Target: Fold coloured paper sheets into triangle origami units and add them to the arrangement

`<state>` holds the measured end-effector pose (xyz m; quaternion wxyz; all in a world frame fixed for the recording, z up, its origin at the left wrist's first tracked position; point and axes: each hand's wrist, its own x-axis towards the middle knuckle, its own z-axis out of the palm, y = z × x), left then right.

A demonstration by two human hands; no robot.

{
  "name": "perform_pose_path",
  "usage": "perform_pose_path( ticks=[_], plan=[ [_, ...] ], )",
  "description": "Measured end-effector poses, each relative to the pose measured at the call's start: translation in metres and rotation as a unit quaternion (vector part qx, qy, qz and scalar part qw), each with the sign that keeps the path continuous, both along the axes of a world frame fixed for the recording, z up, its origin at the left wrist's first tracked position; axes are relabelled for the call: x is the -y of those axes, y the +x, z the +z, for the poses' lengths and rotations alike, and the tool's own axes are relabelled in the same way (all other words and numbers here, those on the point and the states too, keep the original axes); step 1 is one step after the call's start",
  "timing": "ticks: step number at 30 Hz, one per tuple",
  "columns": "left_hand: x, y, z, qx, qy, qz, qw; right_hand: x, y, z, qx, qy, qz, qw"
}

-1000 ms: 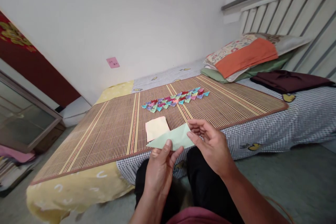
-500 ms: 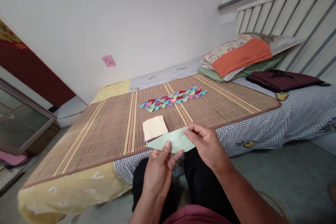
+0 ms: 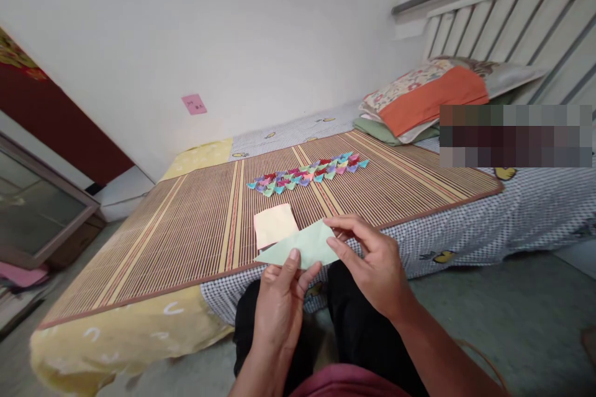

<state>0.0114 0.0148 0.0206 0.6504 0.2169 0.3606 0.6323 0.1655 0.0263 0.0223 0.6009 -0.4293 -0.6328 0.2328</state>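
My left hand (image 3: 282, 298) pinches the lower edge of a light green sheet of folded paper (image 3: 305, 245), thumb on top and fingers beneath. The paper tapers to a point at its left end. At its right end, my right hand (image 3: 367, 254) has its thumb and index finger on the paper's edge. Just behind the green paper, a pale cream paper stack (image 3: 274, 226) lies on the striped mat (image 3: 195, 229). Farther back, several small folded paper triangles (image 3: 307, 173) in many colours are laid out in slanting rows.
The mat covers a bed with a checked sheet (image 3: 465, 229) and a yellow cloth (image 3: 139, 335). Pillows (image 3: 423, 102) are piled at the right by the slatted headboard (image 3: 503, 25). A blurred patch hides part of that side. A glass-doored cabinet (image 3: 37, 192) stands left.
My right thumb and index finger have spread a little at the paper's right end, and the hand has shifted slightly right. The green paper has moved slightly left in my left hand.
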Motion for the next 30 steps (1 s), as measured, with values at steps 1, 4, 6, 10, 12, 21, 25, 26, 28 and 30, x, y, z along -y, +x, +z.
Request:
perform_pose_path(
  ticks=[1, 4, 6, 10, 12, 21, 25, 26, 28, 30],
  plan=[
    [0.0000, 0.0000, -0.0004, 0.000, 0.002, 0.002, 1.000, 0.0008, -0.0008, 0.0002, 0.004, 0.010, -0.008, 1.000],
    [-0.0001, 0.0002, -0.0006, 0.000, 0.004, 0.010, 1.000, 0.0014, -0.0031, 0.0009, 0.001, 0.024, -0.029, 0.999],
    [-0.0003, 0.0003, -0.0005, 0.001, 0.010, 0.011, 1.000, 0.0005, -0.0041, 0.0012, 0.018, 0.037, -0.037, 0.998],
    [-0.0018, -0.0002, -0.0014, 0.005, 0.019, 0.013, 1.000, -0.0031, -0.0061, -0.0010, 0.077, 0.102, -0.060, 0.990],
    [-0.0029, -0.0005, -0.0022, 0.004, 0.016, 0.015, 1.000, -0.0044, -0.0074, -0.0033, 0.100, 0.138, -0.070, 0.983],
    [-0.0038, 0.0009, -0.0022, 0.010, 0.022, 0.013, 1.000, -0.0044, -0.0050, -0.0046, -0.039, -0.004, 0.016, 0.999],
    [-0.0023, 0.0021, -0.0019, 0.022, 0.027, 0.009, 0.999, -0.0065, -0.0032, -0.0042, -0.118, -0.060, 0.062, 0.989],
    [-0.0021, 0.0022, -0.0018, 0.023, 0.026, 0.008, 0.999, -0.0067, -0.0029, -0.0043, -0.129, -0.065, 0.067, 0.987],
    [-0.0019, 0.0021, -0.0012, 0.023, 0.020, 0.001, 1.000, -0.0070, -0.0025, -0.0048, -0.142, -0.065, 0.068, 0.985],
    [-0.0018, 0.0017, -0.0002, 0.024, 0.010, -0.009, 1.000, -0.0069, -0.0023, -0.0054, -0.145, -0.055, 0.060, 0.986]
  ],
)
